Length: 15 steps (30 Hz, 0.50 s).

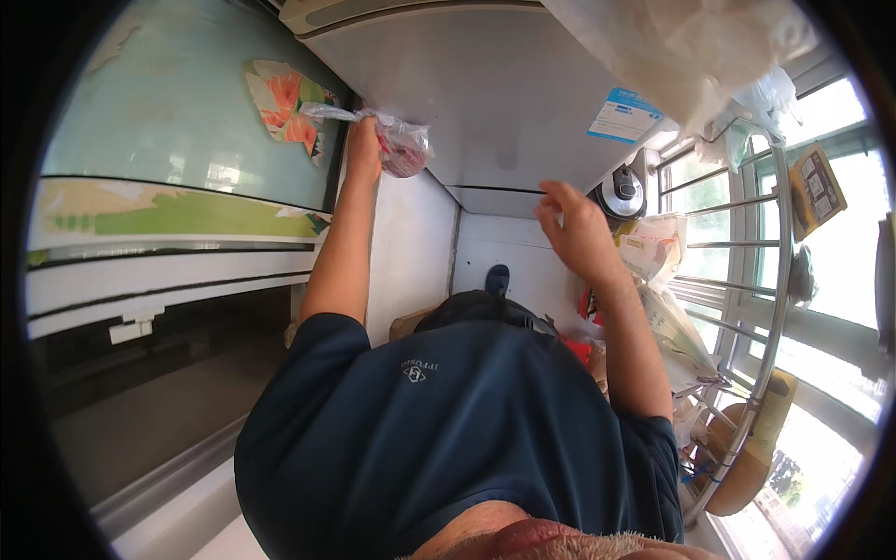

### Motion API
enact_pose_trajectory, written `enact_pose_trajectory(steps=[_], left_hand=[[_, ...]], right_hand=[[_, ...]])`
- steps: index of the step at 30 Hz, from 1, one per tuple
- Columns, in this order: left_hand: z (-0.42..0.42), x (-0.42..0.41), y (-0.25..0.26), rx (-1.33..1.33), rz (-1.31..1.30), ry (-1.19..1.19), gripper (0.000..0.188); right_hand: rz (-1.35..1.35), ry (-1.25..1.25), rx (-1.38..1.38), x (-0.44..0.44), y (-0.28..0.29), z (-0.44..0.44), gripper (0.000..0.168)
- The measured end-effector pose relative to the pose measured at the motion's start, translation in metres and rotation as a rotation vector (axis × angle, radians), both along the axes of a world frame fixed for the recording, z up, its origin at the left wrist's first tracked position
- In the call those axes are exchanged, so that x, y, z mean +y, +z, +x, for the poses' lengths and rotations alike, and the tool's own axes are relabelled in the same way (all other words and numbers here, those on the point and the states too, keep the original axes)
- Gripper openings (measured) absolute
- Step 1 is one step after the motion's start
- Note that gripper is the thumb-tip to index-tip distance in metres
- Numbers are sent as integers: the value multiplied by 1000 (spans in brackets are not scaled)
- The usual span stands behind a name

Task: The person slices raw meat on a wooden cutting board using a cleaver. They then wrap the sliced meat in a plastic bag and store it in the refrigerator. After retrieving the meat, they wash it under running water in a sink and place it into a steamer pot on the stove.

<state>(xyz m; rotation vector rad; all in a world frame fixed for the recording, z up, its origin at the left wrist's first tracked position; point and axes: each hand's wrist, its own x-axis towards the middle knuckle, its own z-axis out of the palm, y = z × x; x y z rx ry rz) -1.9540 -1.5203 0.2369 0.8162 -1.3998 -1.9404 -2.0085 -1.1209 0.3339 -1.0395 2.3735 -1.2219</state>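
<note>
My left hand (pixel 364 150) grips the neck of a clear plastic bag (pixel 404 143). A dark red lump, perhaps frozen meat, shows through the bag; exactly what it is I cannot tell. The bag hangs beside the left edge of a grey refrigerator (pixel 476 91), whose doors appear closed. My right hand (pixel 575 227) is in the air before the lower part of the refrigerator, near the dark seam between its doors. Its fingers are loosely bent and apart, with nothing in them.
A frosted glass panel (pixel 175 105) with a torn flower sticker (pixel 287 108) is on the left. To the right are a black-and-silver appliance resembling a rice cooker (pixel 621 192), paper bags (pixel 654 245) and a metal rack (pixel 782 210) by the windows. A pale plastic bag (pixel 693 49) hangs at upper right.
</note>
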Motion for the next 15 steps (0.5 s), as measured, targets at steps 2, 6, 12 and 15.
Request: enact_pose_trajectory(steps=[2,6,12,15], left_hand=[[32,-68,-17,-82,21,-74,16],[-11,-74,-23,-95,5,-136,15],[11,-45,-11,-69,43,-237,37],[56,-30,-16,-59,16,-185,43]], right_hand=[[-171,29,-8,-10,41,4,33],[-219,-25,-63,41,90,9,33],[-275,-145,-105,102,116,34,32],[-264,-132,-111,115,114,52,32]])
